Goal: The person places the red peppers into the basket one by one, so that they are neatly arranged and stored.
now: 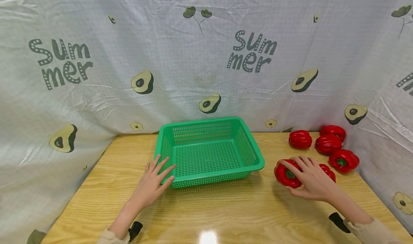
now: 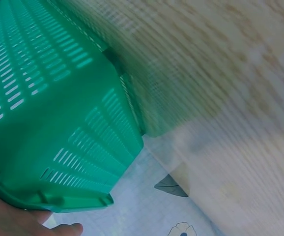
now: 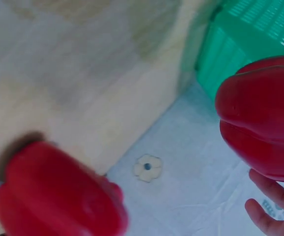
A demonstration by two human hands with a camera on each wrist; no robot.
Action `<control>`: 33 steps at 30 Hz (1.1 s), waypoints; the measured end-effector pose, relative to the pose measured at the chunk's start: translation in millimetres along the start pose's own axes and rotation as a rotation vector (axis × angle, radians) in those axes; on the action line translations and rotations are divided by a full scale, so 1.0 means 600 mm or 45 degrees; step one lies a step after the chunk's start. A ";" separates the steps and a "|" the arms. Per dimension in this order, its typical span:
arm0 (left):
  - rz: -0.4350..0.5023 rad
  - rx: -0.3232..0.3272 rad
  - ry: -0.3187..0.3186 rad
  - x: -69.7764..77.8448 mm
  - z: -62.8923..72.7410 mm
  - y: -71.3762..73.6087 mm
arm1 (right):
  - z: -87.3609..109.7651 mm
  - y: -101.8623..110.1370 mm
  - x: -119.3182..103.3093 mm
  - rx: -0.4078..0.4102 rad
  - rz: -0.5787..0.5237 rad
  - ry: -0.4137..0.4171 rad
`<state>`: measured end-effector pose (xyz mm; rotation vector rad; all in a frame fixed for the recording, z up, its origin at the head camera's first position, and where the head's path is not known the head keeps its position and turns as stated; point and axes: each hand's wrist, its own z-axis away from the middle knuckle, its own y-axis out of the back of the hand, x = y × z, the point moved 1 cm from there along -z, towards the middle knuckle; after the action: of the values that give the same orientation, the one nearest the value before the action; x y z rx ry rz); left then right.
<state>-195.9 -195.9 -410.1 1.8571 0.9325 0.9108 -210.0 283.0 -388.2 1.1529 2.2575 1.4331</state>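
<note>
My right hand (image 1: 311,180) grips a red bell pepper (image 1: 281,175), thumb underneath and fingers over its top, right of the basket. The pepper's green stem end shows between the fingers. In the right wrist view this pepper (image 3: 262,120) looks raised off the table, with fingertips (image 3: 272,209) below it. A green plastic basket (image 1: 209,175) with slotted walls stands at the middle, nothing inside it. Over its front left corner lies my left hand (image 1: 154,181), fingers spread and straight. The left wrist view has those fingers (image 2: 14,221) at the basket's rim (image 2: 78,203).
Another red pepper (image 1: 328,171) is partly hidden behind the right hand. Several more lie at the back right, among them one pepper (image 1: 300,139) apart and one pepper (image 1: 343,161) near the table's right edge. A printed white cloth (image 1: 180,90) hangs around the wooden table (image 1: 206,211).
</note>
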 end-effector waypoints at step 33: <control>-0.076 -0.022 0.061 0.011 -0.013 0.000 | -0.197 0.018 -0.016 0.213 -0.063 0.073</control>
<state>-199.5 -187.5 -405.5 1.7903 1.0006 0.9274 -264.6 200.2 -322.7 1.1066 2.4679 1.2955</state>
